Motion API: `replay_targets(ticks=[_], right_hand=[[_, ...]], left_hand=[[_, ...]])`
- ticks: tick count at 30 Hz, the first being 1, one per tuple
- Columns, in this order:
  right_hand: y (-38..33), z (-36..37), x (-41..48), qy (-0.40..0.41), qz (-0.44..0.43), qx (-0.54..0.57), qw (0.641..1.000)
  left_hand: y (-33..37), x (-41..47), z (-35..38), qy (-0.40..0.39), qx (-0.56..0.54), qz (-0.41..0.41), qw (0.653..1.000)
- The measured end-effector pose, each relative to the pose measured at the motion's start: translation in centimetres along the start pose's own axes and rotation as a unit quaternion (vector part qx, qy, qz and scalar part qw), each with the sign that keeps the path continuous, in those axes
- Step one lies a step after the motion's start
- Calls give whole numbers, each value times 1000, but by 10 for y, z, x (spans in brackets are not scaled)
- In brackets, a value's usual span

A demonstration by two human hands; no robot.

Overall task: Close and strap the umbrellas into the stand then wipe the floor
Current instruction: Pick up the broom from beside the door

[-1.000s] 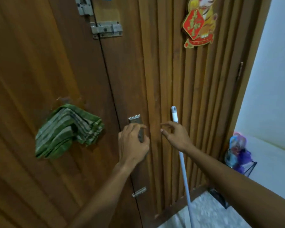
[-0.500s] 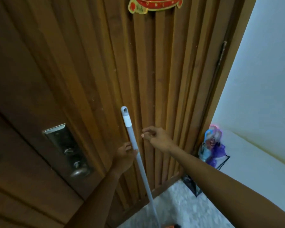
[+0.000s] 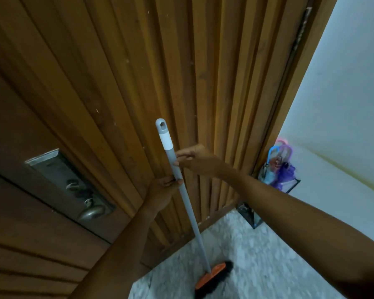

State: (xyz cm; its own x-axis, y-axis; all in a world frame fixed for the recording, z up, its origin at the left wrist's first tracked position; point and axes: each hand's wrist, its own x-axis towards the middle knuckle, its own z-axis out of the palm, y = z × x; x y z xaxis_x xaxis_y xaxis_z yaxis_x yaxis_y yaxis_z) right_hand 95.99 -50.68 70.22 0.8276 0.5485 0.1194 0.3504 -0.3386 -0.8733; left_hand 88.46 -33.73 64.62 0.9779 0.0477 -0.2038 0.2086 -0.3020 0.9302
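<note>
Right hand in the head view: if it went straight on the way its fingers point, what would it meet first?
The slim grey broom handle: the right hand points left at it, fingertips seemingly at or just short of it; contact is unclear.

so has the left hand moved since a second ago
Yes. The left hand was on the metal door plate; now it is off it to the right, gripping the broom pole.

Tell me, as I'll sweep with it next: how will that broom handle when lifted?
The broom looks stiff and probably light: thin straight pole. Its bristle head likely makes it bottom-heavy. Tilted, it may topple if released.
</note>
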Motion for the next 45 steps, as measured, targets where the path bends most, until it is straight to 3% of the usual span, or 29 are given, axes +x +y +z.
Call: replay_targets(ticks=[7,10,15,22,27,32,45], right_hand=[[-14,-16,-61,-4,80,22,997],[-29,-21,-98,44,66,33,996],[-47,-44,-179,129,107,7,986],[-65,-99,-315,251,173,-49,951],[-77,-135,-404,373,186,-73,906],[-70,-178,-480,460,186,-78,864],[22,-359,-660,492,212,-34,844]], left_hand=[[10,-18,24,-61,11,92,994],[9,-28,41,-71,40,140,987],[36,-51,92,-199,-29,176,964],[79,-100,199,-351,-29,226,908],[117,-134,278,-416,-2,269,869],[157,-171,361,-431,44,331,839],[222,-214,630,-500,53,314,805]])
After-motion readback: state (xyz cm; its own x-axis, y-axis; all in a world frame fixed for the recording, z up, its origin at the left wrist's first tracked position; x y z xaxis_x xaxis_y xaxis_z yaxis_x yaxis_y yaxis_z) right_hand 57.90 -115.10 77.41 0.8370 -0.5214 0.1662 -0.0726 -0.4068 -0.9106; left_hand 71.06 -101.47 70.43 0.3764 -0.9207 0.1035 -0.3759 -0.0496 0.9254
